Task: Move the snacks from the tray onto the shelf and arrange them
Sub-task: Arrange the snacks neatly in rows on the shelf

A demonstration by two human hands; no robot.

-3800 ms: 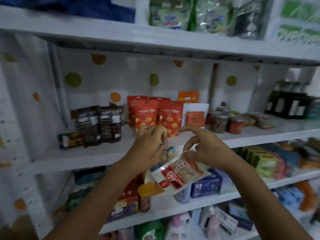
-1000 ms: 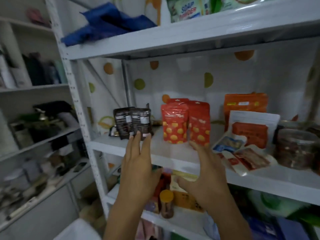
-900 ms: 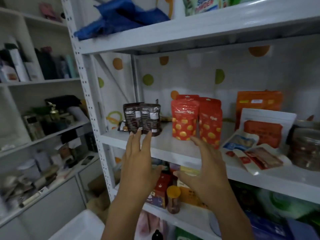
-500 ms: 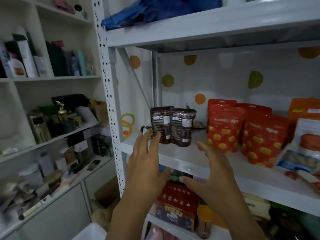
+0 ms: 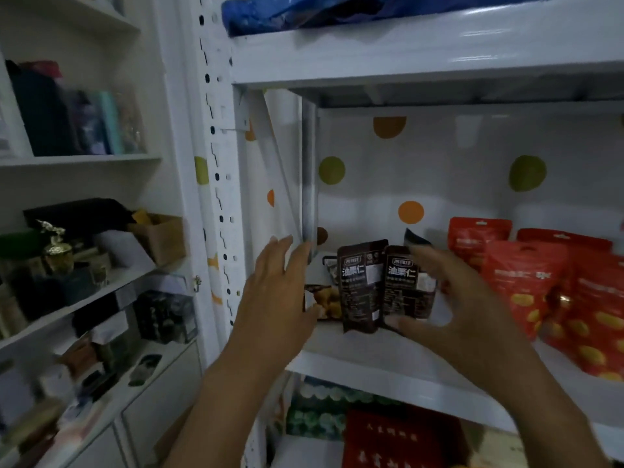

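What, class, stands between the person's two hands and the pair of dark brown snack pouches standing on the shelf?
Nothing visible. The left hand and right hand flank the dark brown pouches with open fingers. A flat packet lies beside the left hand, not blocking.

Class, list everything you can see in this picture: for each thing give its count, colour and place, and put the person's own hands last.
Brown pouches: two upright, dark brown, left part of the middle shelf.
Flat packet: one, dark with yellow, lying left of the brown pouches.
Red pouches: at least three, red with yellow spots, right part of the same shelf.
Blue cloth: one, blue, on the top shelf.
Red box: one, red, on the shelf below.
Side shelves: white, far left, holding blurred dark items.
Left hand: open, beside the flat packet.
Right hand: open, fingers curled around the right brown pouch.
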